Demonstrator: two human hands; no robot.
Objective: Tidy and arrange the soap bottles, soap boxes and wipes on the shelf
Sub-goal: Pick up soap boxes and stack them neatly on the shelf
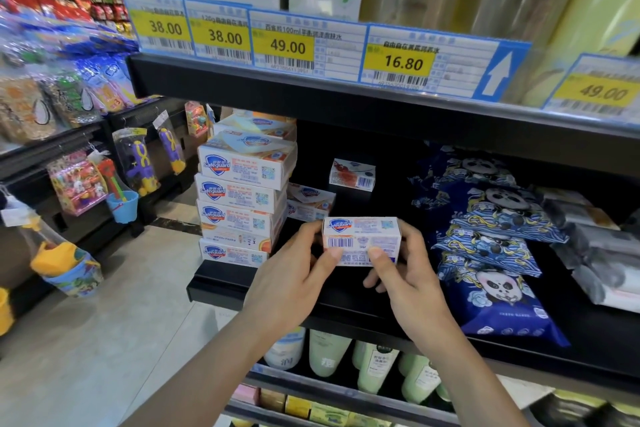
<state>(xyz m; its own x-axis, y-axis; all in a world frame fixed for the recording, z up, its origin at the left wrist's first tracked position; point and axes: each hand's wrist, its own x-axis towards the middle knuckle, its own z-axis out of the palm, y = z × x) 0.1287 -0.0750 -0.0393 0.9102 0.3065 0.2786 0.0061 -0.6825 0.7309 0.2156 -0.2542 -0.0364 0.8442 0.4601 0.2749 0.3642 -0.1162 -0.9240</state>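
Currently both hands clamp one soap box (362, 241) just above the shelf (242, 282): left hand (294, 274) pinching its left end, right hand (403, 270) its right, thumbs across the barcode face. Box sits between the Safeguard stack (242, 198) and the panda wipes (491, 253). Suggested: turn logo face forward, square it beside the stack, avoid nudging the leaning column.
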